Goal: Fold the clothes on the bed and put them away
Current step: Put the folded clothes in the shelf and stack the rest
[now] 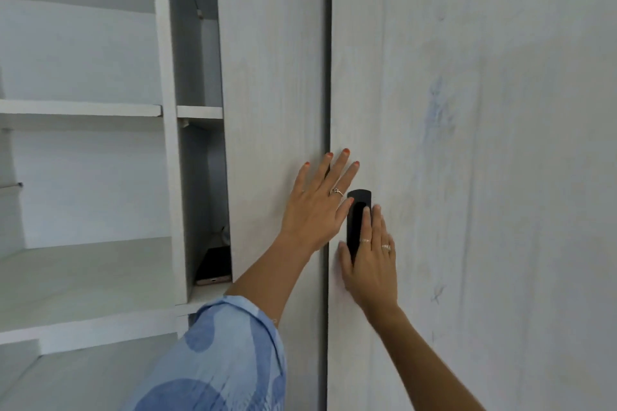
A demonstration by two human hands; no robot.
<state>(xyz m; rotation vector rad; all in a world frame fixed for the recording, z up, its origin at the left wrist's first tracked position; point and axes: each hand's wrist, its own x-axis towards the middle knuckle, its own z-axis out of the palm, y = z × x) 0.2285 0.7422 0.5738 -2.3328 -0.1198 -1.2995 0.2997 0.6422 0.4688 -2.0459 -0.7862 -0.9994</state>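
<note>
Your left hand (317,207) flat, fingers straight, on pale wood-grain wardrobe door (273,83); right hand (370,264) fingers straight, released, over smooth black oblong handle (357,198); white shelves (80,110) left

Your left hand (317,207) lies flat on the left door (273,77), your right hand (370,264) on the handle (356,210) of the right door (467,110); shelves (80,108) stand left.

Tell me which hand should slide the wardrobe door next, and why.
Probably the right hand: its fingers already lie on the black recessed handle of the right door panel. The left hand only rests flat across the seam between the panels.
</note>
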